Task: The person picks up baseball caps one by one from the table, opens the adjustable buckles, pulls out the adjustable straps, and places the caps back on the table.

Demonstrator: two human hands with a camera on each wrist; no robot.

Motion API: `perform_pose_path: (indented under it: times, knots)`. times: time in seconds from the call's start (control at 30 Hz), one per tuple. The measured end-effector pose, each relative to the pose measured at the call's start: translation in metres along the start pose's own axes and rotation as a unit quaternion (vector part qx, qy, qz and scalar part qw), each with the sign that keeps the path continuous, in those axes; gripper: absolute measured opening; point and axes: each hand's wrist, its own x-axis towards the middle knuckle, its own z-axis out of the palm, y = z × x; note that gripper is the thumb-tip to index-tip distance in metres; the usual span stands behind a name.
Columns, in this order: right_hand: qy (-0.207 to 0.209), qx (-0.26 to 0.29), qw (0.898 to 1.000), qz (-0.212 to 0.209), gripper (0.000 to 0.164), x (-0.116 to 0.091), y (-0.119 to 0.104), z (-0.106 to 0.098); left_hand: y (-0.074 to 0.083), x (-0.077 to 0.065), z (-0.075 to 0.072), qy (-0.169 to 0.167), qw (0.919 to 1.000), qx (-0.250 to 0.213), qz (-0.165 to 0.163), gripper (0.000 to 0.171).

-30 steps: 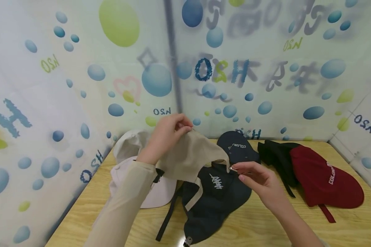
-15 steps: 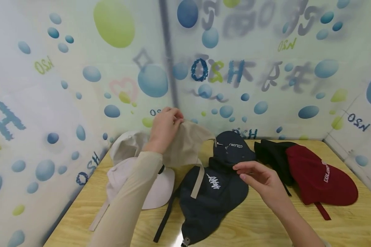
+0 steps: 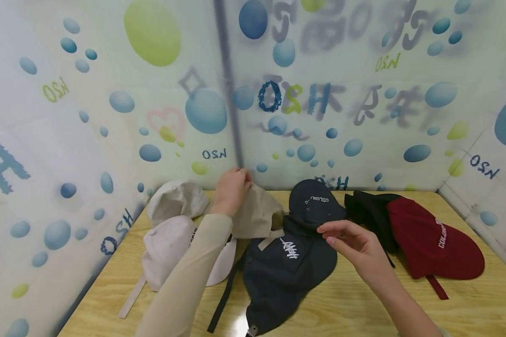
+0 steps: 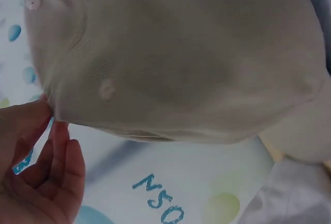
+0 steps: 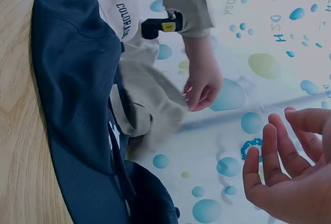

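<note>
My left hand (image 3: 233,191) pinches the crown of a beige cap (image 3: 257,210) and holds it up near the back of the table, its strap dangling. In the left wrist view the fingertips grip the edge of the cap's fabric (image 4: 191,63). My right hand (image 3: 354,243) hovers over the dark navy cap (image 3: 286,281) with white lettering, fingers loosely bent and holding nothing; the right wrist view shows this hand (image 5: 289,162) apart from the caps. Behind it lies another navy cap (image 3: 314,199). The beige cap's far side is hidden.
At left on the wooden table (image 3: 354,304) lie an off-white cap (image 3: 168,199) and a pale pink cap (image 3: 168,248). A black cap (image 3: 371,215) and a dark red cap (image 3: 434,243) lie at right. A patterned sheet (image 3: 346,107) hangs behind.
The beige cap has come away from my right hand, and my left hand has carried it back and lowered it toward the table. My right hand has stayed nearly in place.
</note>
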Motion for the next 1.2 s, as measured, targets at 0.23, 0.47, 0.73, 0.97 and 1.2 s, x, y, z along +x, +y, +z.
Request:
perform_pose_path:
  times: [0.23,0.47,0.73,0.97,1.2]
  knots:
    - [0.003,-0.006,1.000,0.007,0.022,0.000,0.000,0.001,0.006,-0.009,0.009,-0.078,0.9969,-0.006,0.004,0.011]
    - [0.004,-0.002,1.000,0.017,0.021,-0.001,0.001,0.001,0.009,-0.006,0.002,-0.124,0.9912,-0.045,-0.009,0.013]
    - [0.011,-0.005,1.000,0.020,0.020,-0.002,0.003,0.002,0.005,0.005,0.005,-0.021,0.9946,-0.079,-0.064,0.013]
    - [0.008,0.000,1.000,0.017,0.020,-0.003,0.005,0.001,-0.007,-0.008,0.012,-0.141,0.9737,-0.174,-0.041,0.025]
    - [0.009,0.004,1.000,0.019,0.020,-0.002,0.006,-0.001,-0.026,-0.032,-0.010,-0.181,0.9676,-0.176,-0.006,0.034]
